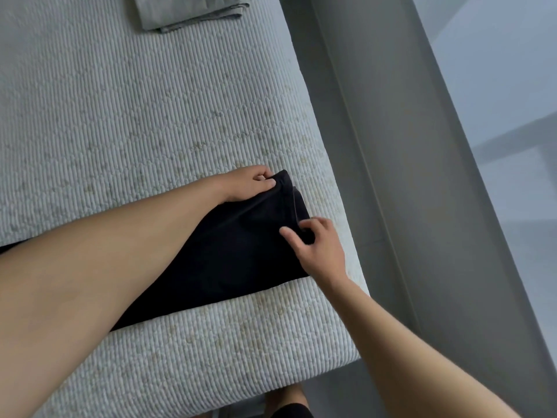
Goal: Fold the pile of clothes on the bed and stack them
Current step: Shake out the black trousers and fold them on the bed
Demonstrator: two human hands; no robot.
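A black garment [235, 254] lies flat near the bed's front right corner, and my left forearm crosses over its left part. My left hand [247, 184] pinches the garment's far corner between thumb and fingers. My right hand [316, 245] pinches the near right edge of the same cloth, with its fingers curled on the fabric. A folded grey garment [190, 10] lies at the far end of the bed, partly cut off by the top of the view.
The bed [135, 110] has a ribbed pale cover and its right edge runs diagonally beside a grey wall panel [391, 146]. Pale floor [512, 176] shows at the right. A dark-clad knee [292, 410] shows below the bed's front edge.
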